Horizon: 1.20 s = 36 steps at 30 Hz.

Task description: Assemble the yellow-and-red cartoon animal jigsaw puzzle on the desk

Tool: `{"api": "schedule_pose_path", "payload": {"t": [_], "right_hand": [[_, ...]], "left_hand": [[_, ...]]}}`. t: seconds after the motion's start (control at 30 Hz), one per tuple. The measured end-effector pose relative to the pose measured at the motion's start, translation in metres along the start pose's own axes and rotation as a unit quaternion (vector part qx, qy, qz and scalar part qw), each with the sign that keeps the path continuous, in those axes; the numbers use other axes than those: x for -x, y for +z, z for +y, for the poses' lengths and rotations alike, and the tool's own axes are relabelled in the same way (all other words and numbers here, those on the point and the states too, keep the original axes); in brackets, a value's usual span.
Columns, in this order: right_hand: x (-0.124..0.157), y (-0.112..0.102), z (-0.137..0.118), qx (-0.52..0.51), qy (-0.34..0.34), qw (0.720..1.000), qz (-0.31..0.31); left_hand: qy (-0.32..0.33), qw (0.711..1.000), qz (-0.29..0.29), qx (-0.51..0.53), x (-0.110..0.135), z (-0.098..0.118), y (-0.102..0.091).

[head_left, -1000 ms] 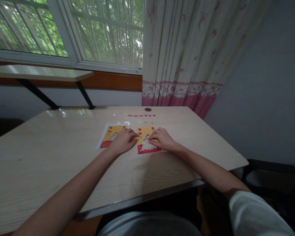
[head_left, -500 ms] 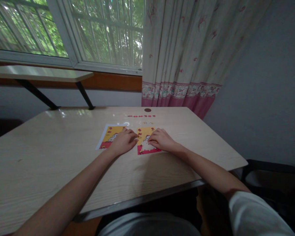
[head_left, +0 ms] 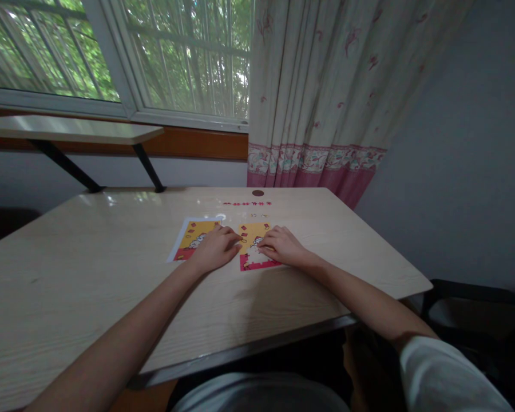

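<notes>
A partly assembled jigsaw puzzle (head_left: 249, 228), yellow above and red below with a white cartoon figure, lies on the table; a pale gap with knobbed edges shows in its lower middle. My left hand (head_left: 218, 247) rests at its left edge, index fingertip on the border and thumb a little apart. Over the puzzle's right side, my right hand (head_left: 284, 245) has thumb and fingers pinched together beside the gap, on a small puzzle piece mostly hidden by the fingertips. Partly under my left hand lies a matching printed picture sheet (head_left: 186, 240) with a white margin.
Several loose puzzle pieces (head_left: 258, 216) lie behind the puzzle, with a row of small red pieces (head_left: 246, 203) farther back. A dark round cap (head_left: 258, 193) sits at the table's (head_left: 90, 274) far edge. A raised shelf (head_left: 72, 129) stands at the back left.
Both hands stay in nearly the same place; my right fingertips have shifted only slightly. The puzzle and the picture sheet have not moved.
</notes>
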State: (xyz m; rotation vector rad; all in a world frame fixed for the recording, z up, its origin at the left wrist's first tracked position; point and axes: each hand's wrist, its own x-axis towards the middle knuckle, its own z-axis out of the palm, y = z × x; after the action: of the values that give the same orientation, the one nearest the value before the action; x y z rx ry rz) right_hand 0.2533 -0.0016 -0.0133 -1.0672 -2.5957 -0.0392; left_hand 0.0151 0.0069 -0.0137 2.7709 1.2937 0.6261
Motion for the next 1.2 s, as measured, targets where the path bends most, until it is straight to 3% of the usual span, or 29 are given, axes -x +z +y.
{"api": "schedule_pose_path", "payload": {"t": [0.37, 0.6, 0.73, 1.03, 1.2], "right_hand": [[-0.005, 0.003, 0.007, -0.032, 0.034, 0.999, 0.01], [-0.053, 0.003, 0.052, 0.044, 0.147, 0.988, 0.011], [-0.081, 0.007, 0.059, 0.054, 0.185, 0.981, 0.001], [-0.096, 0.012, 0.056, 0.02, 0.191, 0.98, -0.047], [-0.07, -0.004, 0.044, 0.011, 0.126, 0.992, 0.005]], "left_hand": [[0.002, 1.0, -0.009, -0.022, 0.0, -0.002, 0.002], [-0.005, 1.0, -0.015, -0.026, 0.001, 0.0, 0.0], [-0.006, 1.0, -0.013, -0.02, 0.001, 0.0, 0.001], [-0.006, 0.999, -0.019, -0.026, 0.001, 0.003, -0.003], [0.001, 1.0, -0.013, -0.017, 0.001, 0.002, -0.002]]}}
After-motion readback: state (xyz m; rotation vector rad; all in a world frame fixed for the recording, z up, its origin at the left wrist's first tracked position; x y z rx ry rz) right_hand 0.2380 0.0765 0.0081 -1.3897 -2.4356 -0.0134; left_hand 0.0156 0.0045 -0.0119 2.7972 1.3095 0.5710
